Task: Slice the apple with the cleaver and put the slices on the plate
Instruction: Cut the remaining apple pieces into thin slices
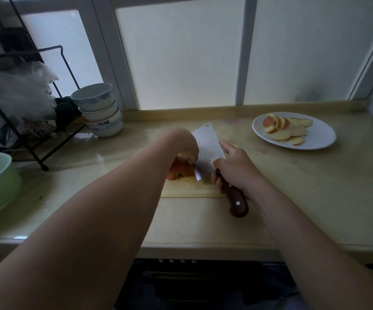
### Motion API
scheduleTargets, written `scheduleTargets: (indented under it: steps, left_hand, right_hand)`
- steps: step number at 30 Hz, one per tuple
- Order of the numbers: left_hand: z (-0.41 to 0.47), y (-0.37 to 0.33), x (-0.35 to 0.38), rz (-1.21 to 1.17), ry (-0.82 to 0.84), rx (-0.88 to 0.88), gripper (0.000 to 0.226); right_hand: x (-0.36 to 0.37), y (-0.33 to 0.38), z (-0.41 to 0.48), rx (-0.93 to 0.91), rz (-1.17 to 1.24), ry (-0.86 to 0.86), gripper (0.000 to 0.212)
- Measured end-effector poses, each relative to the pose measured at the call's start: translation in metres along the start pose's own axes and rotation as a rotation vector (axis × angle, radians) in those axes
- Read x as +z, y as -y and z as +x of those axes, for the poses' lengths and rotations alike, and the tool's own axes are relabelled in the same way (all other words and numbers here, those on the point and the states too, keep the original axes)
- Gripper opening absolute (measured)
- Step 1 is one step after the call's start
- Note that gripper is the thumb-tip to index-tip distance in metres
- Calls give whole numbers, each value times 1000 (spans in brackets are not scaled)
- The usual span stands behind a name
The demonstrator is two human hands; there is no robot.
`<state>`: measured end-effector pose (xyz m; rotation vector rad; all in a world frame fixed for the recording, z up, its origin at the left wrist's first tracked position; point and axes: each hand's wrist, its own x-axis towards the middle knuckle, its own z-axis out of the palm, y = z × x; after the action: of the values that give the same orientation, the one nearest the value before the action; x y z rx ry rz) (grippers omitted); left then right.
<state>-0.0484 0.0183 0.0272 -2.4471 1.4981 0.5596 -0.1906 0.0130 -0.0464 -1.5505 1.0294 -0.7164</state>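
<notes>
From the head camera we see our left hand [182, 144] curled over the apple [179, 170] on the cutting board [188, 189] near the middle of the worktop [315, 180]. Our right hand [234, 168] grips the cleaver [207, 151] by its brown handle; the long axis runs from near edge toward the window, blade touching the apple's right side. The plate [319, 137] of slices [286, 128] sits at the far right, bare worktop between. Blade marks are unreadable.

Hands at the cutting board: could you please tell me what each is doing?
Left hand: closed on the apple piece.
Right hand: gripping the cleaver.
</notes>
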Motion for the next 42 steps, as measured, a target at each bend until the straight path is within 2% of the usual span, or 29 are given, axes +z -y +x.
scheduleTargets:
  steps: [10,21,28,37,42]
  left_hand:
    - [16,5,1,-130,162,-133,21]
    - [15,7,2,-185,86,-89,28]
    - [22,11,4,-255,145,-118,21]
    - [20,16,4,-293,123,-58,22]
    - [17,17,4,-304,123,-83,24]
  right_hand:
    - [1,2,-1,2,-27,8,74]
    - [1,4,-3,0,-36,-5,74]
    - [3,7,-4,-8,-62,0,72]
    - [0,8,-10,1,-88,15,72]
    - [0,12,-12,-8,-139,20,72]
